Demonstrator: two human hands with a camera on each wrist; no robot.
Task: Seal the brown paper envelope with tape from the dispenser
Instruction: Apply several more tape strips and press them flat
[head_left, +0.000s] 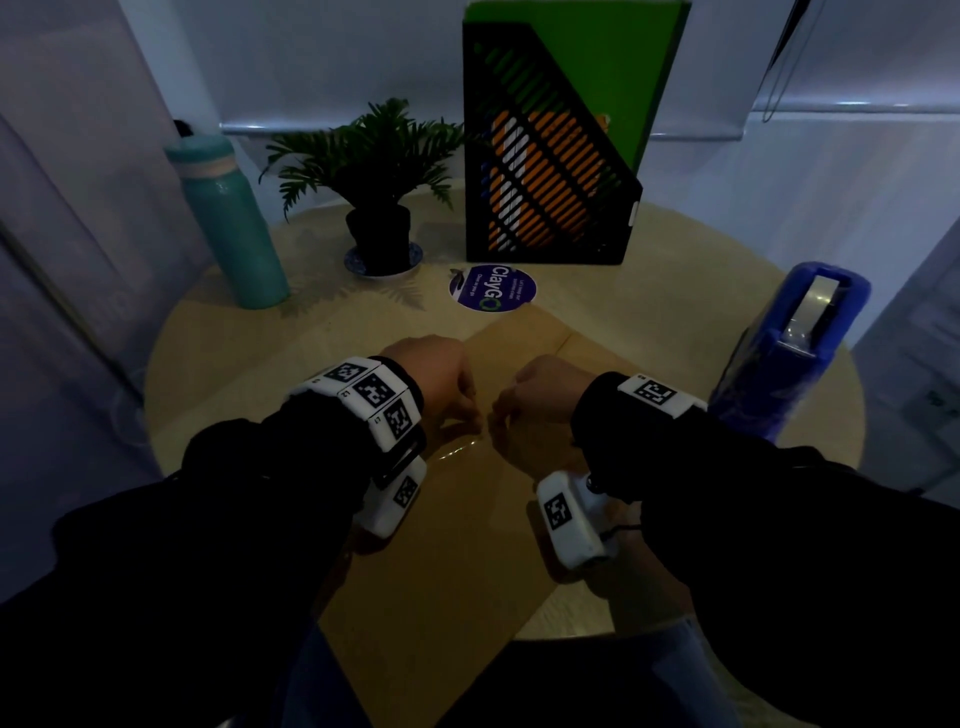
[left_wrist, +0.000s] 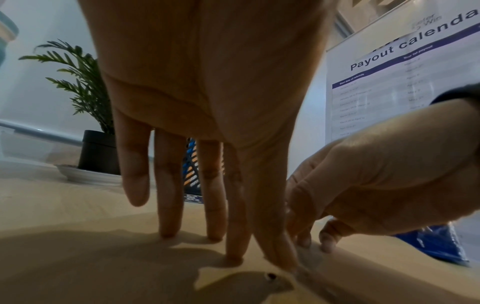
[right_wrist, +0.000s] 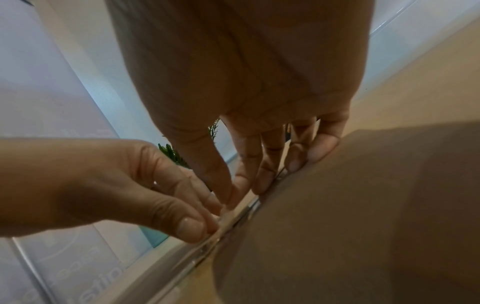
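The brown paper envelope (head_left: 457, 545) lies flat on the round wooden table (head_left: 234, 364), running from its middle toward me. A strip of clear tape (head_left: 461, 447) glints on the envelope between my two hands. My left hand (head_left: 447, 384) stands over it with straight fingers (left_wrist: 168, 205), tips pressing the paper, thumb on the tape (right_wrist: 231, 224). My right hand (head_left: 530, 395) meets it from the right; its thumb and index tips (right_wrist: 228, 193) come together on the tape's end. The blue tape dispenser (head_left: 789, 353) stands at the table's right edge, untouched.
At the back stand a teal bottle (head_left: 228, 218), a potted plant (head_left: 374, 171) on a saucer and a black slotted file holder (head_left: 545, 156). A round purple sticker (head_left: 491, 288) lies on the table beyond the envelope. A wall poster (left_wrist: 402, 82) hangs to the right.
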